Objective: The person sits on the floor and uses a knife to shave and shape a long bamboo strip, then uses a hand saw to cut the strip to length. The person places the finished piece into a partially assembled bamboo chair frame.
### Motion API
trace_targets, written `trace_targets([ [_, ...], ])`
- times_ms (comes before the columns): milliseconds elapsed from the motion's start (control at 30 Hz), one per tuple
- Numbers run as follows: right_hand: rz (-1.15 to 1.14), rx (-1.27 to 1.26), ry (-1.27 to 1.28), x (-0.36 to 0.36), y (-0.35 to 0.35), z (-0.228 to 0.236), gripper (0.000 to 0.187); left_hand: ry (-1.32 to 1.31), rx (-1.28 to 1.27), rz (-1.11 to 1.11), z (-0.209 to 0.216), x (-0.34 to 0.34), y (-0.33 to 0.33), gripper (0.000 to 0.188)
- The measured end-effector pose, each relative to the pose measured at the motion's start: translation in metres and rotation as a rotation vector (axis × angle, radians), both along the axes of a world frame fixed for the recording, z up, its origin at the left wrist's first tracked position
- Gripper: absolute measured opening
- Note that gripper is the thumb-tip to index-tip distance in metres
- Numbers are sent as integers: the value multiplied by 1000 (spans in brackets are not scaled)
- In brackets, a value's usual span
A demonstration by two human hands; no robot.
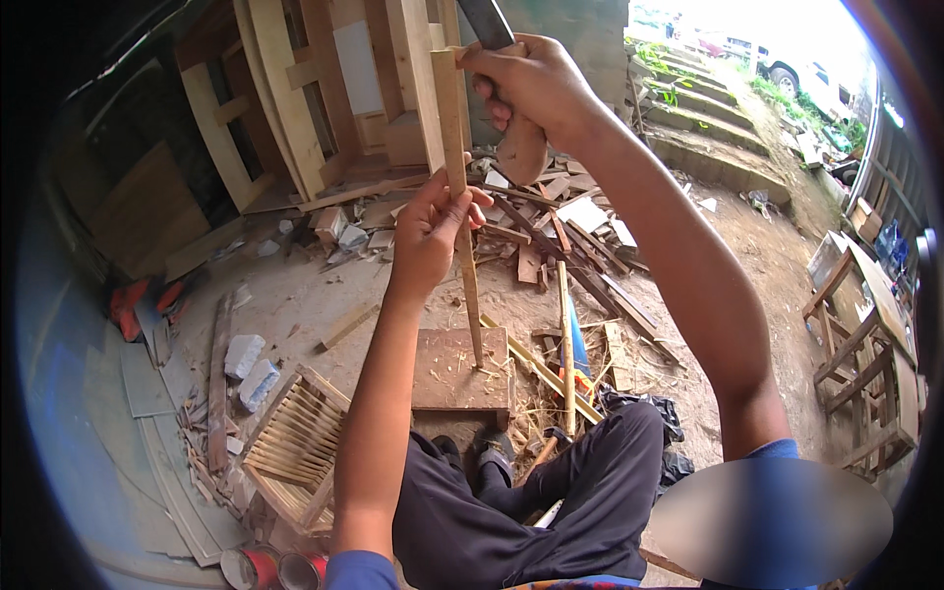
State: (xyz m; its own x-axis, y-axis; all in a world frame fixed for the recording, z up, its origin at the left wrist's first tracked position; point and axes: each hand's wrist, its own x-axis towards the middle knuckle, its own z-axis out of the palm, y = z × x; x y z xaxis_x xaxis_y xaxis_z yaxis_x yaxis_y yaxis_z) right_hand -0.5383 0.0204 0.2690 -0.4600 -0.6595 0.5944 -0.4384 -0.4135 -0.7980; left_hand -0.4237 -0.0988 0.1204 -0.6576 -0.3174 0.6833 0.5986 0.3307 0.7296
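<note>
My left hand (433, 231) is wrapped round a long, slim wooden stick (466, 265). The stick stands nearly upright, tapering to a narrow lower end on a low wooden board (442, 383) sprinkled with shavings. My right hand (541, 93) grips a large knife by its rounded wooden handle (523, 152). Its dark flat blade (486, 22) points up and runs out of the picture at the top. The fingers of my right hand are close to the stick's upper end; I cannot tell whether they touch it.
Beyond the board lies a heap of wood offcuts (590, 236). On the left are a slatted wooden frame (295, 442), white blocks (258, 383) and red cans (261, 567). Tall wooden framing (285, 98) stands behind. A wooden bench (865, 344) and steps (703, 123) are on the right.
</note>
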Motion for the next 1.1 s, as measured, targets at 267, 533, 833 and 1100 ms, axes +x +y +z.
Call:
trace_targets([
  [267,-112,-13,-15,-7,6,-23,29,-25,90,179,6,5,4,37],
  [533,-145,300,-133,21,22,-169,33,132,91,543,10,30,-26,18],
  [833,-142,427,-66,113,12,-310,66,9,71,677,15,101,-26,15],
  [1100,-68,281,243,160,-8,-240,83,33,42,808,-2,129,-30,16],
])
